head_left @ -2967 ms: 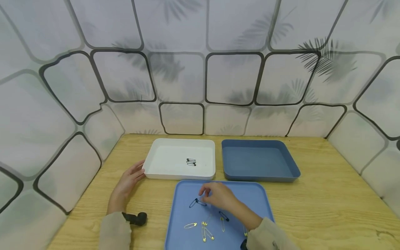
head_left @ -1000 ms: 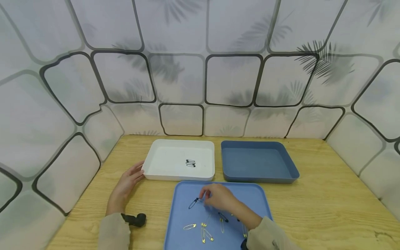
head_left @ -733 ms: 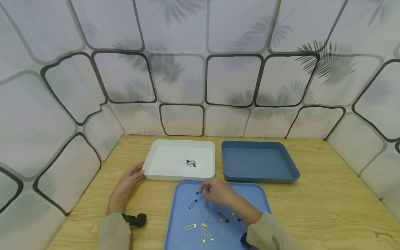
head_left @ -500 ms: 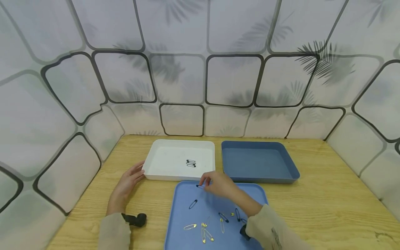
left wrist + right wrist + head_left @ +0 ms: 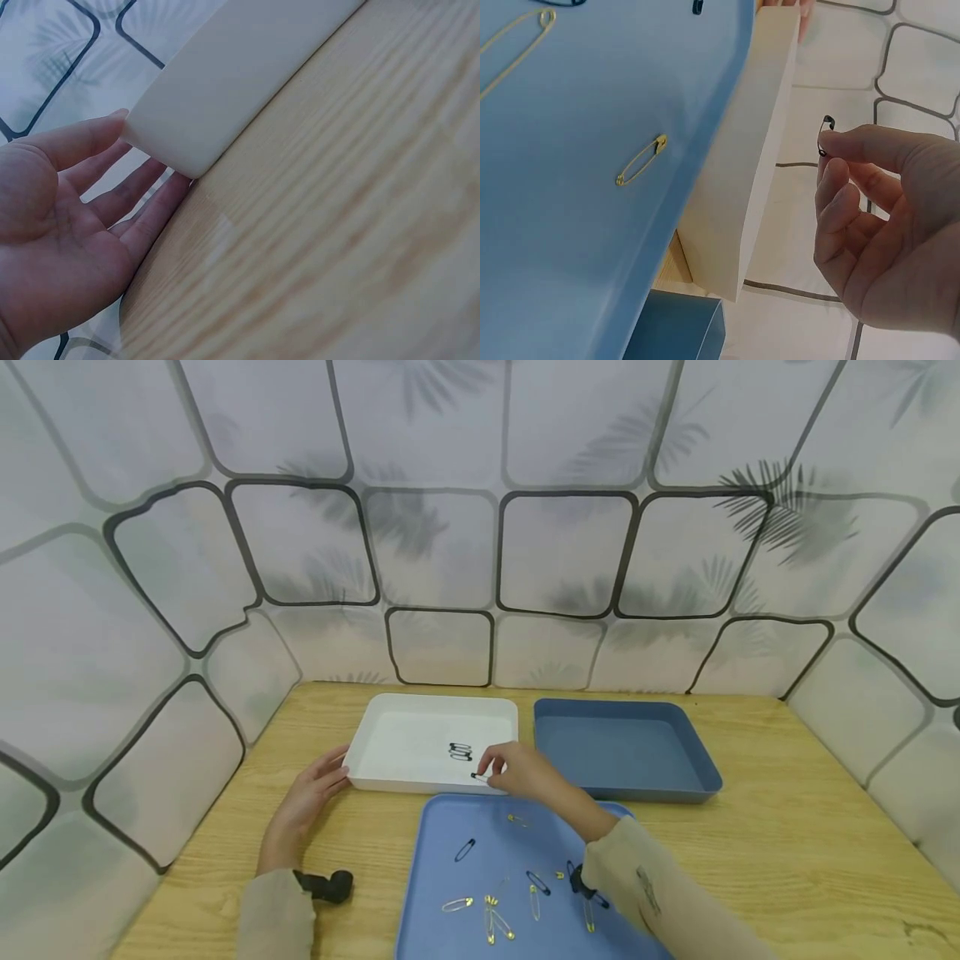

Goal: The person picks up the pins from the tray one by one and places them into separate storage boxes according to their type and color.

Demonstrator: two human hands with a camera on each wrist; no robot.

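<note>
While the right hand (image 5: 519,768), the nearer, pinches a black safety pin (image 5: 476,775) over the near right part of the white tray (image 5: 405,735), grouped black pins (image 5: 460,751) lie far-left of it, axes likewise roughly left-right; the left hand (image 5: 309,792), fingers apart, touches its left end. Half a second ago: right hand above the light-blue tray (image 5: 431,860).

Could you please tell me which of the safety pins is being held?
It is the black safety pin pinched by the right hand, close to the white tray. The other visible pins lie in that tray or the light blue tray.
</note>
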